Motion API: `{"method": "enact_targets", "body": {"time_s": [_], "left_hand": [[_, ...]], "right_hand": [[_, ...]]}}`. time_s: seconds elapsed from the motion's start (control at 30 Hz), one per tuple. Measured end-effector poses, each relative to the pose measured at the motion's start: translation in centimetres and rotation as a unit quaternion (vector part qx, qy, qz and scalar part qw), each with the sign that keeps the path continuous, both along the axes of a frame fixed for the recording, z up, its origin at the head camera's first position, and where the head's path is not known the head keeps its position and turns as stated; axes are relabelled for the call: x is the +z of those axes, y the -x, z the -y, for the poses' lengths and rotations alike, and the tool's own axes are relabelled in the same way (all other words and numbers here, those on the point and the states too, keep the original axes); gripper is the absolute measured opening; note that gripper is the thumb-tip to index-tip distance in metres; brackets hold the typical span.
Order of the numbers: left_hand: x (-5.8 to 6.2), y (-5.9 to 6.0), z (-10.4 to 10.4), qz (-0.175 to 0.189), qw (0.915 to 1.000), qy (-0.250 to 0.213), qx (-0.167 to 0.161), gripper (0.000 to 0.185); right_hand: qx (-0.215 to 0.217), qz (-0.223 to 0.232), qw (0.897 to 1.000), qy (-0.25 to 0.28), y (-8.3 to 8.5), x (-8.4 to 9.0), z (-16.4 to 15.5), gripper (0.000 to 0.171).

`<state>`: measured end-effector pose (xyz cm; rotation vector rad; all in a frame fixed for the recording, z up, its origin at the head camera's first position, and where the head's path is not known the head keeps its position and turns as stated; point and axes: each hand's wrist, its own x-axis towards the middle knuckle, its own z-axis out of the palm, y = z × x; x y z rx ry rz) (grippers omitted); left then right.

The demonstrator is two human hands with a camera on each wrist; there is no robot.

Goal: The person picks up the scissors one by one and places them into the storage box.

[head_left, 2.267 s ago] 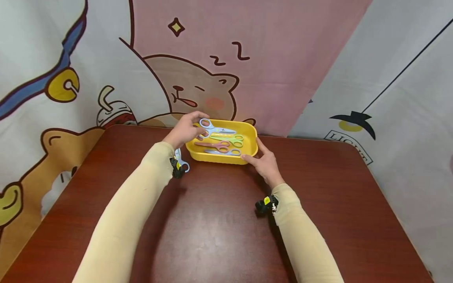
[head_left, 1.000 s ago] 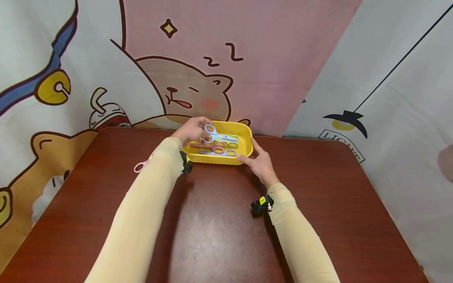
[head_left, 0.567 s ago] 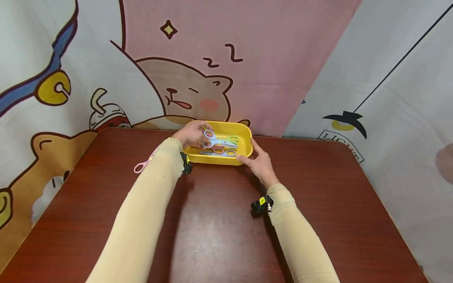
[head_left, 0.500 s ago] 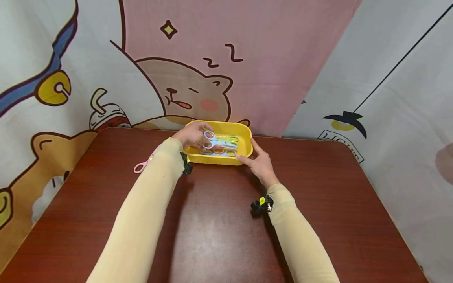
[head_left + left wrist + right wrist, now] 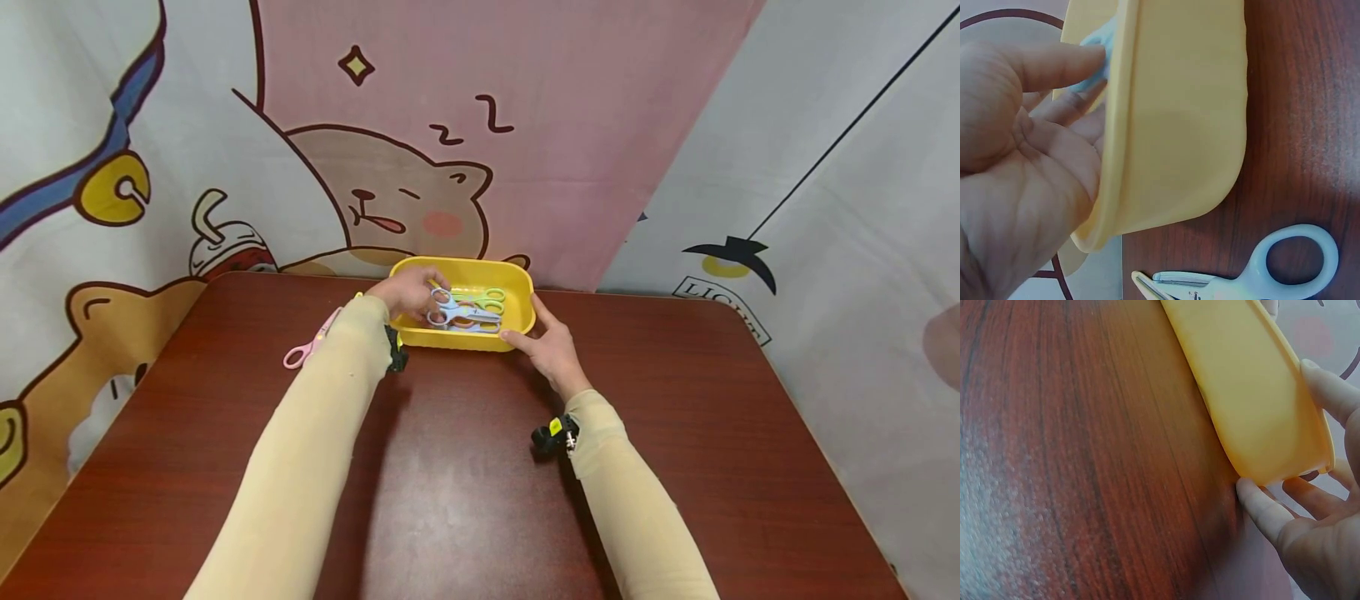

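Observation:
In the head view my left hand reaches over the left end of a yellow tray and pinches a pair of blue scissors by the handles. Their blades point right, low inside the tray. Green scissors lie behind them, while a reddish pair and another blue pair are partly covered underneath. My right hand grips the tray's right end, thumb at the front corner and fingers along the side. The right wrist view shows fingertips against the tray's lower corner.
Pink scissors lie on the brown table left of the tray, partly behind the left sleeve. The left wrist view shows pale blue scissors on the table beside the tray's end. A printed curtain hangs behind the table.
My left hand has lowered the blue scissors into the tray, over the other scissors. The pink scissors on the table have come into view beside the left sleeve. My right hand keeps its grip.

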<state>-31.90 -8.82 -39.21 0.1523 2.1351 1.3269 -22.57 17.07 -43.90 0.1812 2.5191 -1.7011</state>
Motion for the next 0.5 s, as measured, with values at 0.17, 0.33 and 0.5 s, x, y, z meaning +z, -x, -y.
{"method": "enact_targets", "body": {"time_s": [0.17, 0.33, 0.5], "left_hand": [[-0.32, 0.16, 0.14, 0.005, 0.9988, 0.042, -0.025, 0.040], [-0.23, 0.17, 0.29, 0.003, 0.9974, 0.060, -0.041, 0.040], [0.10, 0.03, 0.34, -0.013, 0.9948, 0.086, -0.053, 0.039]], "right_hand": [[-0.001, 0.003, 1.000, -0.003, 0.08, -0.10, -0.05, 0.098], [-0.002, 0.004, 1.000, -0.005, 0.01, -0.09, 0.00, 0.098], [-0.003, 0.004, 1.000, -0.007, -0.08, -0.09, 0.02, 0.098]]}}
